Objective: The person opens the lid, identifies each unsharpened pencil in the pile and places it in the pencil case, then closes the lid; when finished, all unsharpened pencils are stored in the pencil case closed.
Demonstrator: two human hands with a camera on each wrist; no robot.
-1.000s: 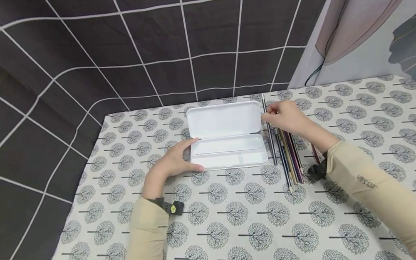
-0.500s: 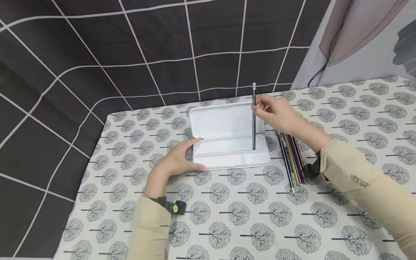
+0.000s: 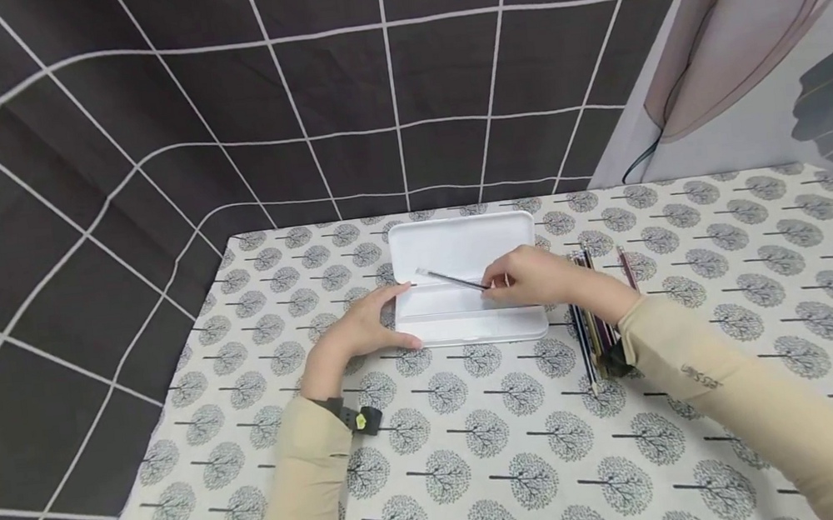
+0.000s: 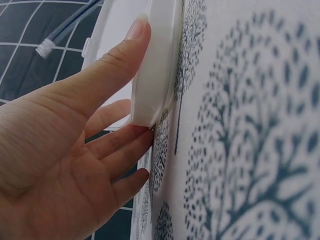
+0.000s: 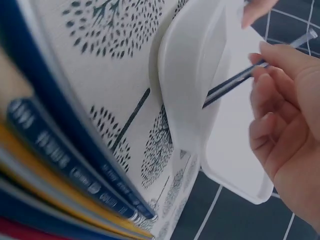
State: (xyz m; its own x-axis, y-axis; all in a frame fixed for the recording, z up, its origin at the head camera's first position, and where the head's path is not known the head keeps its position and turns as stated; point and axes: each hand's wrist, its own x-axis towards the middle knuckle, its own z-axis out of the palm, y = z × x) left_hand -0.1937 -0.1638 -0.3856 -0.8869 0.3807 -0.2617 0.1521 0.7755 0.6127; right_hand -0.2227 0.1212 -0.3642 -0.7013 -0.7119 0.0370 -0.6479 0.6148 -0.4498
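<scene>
An open white pencil case (image 3: 461, 329) lies on the tree-patterned tablecloth, its lid (image 3: 460, 243) tipped back and a divider running along its tray. At its left end my left hand (image 3: 358, 324) grips the case, thumb on the front wall and fingers around the end (image 4: 95, 135). My right hand (image 3: 527, 276) pinches a dark pencil (image 3: 454, 279) over the tray. The pencil slants, its pale end up and to the left. In the right wrist view the pencil's lower part (image 5: 232, 86) passes down behind the case wall.
To the right of the case, several pencils (image 3: 586, 348) lie side by side, partly under my right forearm. A reddish pencil (image 3: 626, 267) lies farther right. A dark gridded cloth (image 3: 452, 81) hangs behind the table, with a pale curtain (image 3: 741, 36) at the right.
My right hand has lifted the dark pencil from beside the case and carried it left over the tray, turning it from upright to slanted. My left hand stays on the case.
</scene>
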